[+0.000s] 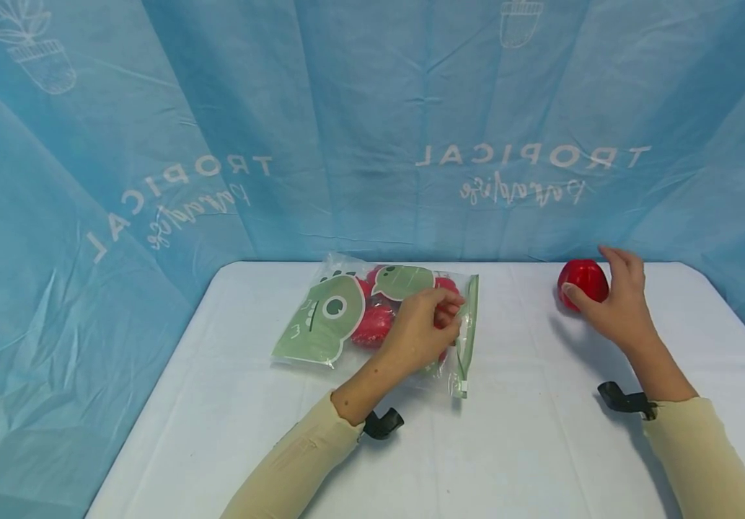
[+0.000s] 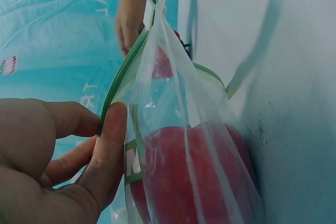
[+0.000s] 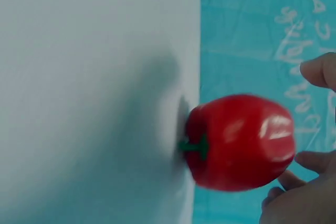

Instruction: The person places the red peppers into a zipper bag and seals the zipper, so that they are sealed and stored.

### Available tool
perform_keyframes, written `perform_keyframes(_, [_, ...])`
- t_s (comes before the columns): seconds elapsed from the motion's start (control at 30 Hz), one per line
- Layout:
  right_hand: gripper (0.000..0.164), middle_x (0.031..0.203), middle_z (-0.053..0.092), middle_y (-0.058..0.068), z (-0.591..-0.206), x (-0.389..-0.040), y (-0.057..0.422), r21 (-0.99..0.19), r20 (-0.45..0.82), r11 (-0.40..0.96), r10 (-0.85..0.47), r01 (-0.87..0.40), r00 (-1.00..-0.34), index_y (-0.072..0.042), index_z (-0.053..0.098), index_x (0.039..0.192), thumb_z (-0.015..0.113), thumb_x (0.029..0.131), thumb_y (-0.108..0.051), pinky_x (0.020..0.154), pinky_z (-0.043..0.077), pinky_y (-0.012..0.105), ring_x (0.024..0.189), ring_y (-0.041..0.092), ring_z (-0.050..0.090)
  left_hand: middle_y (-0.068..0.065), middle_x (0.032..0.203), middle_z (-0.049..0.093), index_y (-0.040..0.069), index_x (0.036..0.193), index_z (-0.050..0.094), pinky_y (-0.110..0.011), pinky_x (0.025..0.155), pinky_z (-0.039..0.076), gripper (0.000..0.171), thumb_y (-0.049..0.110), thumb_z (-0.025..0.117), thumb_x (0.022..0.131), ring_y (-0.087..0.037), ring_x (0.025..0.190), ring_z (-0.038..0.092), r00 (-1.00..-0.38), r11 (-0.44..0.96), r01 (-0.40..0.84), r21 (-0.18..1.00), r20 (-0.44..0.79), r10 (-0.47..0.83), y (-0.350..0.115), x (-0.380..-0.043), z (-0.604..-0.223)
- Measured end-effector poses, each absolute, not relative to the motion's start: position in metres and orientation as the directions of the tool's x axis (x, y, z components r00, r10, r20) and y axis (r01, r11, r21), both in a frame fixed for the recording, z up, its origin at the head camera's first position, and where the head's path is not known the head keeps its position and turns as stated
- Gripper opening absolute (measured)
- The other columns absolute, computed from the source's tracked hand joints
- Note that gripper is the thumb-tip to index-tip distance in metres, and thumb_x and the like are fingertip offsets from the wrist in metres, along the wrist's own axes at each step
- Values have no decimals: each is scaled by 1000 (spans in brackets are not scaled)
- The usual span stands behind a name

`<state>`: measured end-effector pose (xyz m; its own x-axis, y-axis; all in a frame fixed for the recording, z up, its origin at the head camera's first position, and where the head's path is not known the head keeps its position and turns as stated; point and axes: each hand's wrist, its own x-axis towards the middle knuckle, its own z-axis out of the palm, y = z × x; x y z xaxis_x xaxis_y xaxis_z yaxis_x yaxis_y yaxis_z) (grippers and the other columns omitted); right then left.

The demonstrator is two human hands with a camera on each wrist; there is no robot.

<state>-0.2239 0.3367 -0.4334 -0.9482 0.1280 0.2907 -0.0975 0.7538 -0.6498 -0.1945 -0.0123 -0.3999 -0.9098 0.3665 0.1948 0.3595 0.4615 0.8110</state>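
Observation:
My left hand (image 1: 420,328) pinches the green top edge of a clear zip bag (image 1: 307,339) between thumb and finger, close up in the left wrist view. The bag lies on the table, printed with a green cartoon creature, and red rounded fruit pieces (image 1: 372,326) show through the plastic. At the far right, my right hand (image 1: 622,303) is around a shiny red toy fruit (image 3: 241,142) with a green stem. Thumb and fingers are spread wide, the thumb overlapping the fruit in the head view. In the right wrist view, a fingertip (image 3: 310,160) comes right at its side.
The white-covered table (image 1: 528,447) has its back edge against a blue curtain (image 1: 372,130) with mirrored white lettering. More curtain hangs at both sides. The white slider (image 2: 149,14) sits at one end of the bag's green zip strip. Black camera mounts (image 1: 625,400) sit at both wrists.

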Motion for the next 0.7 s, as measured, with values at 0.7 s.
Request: perform_keyframes(0.7, [108, 162, 26, 37, -452, -225, 363, -741, 86, 670, 30, -44, -996, -2, 11, 167, 85, 90, -15, 91, 55, 72, 137, 64, 35, -9, 111, 70, 9, 128, 72, -17, 74, 58, 38, 4, 80, 91, -7, 86, 64, -910, 443, 365, 819, 213, 355, -14, -198, -399])
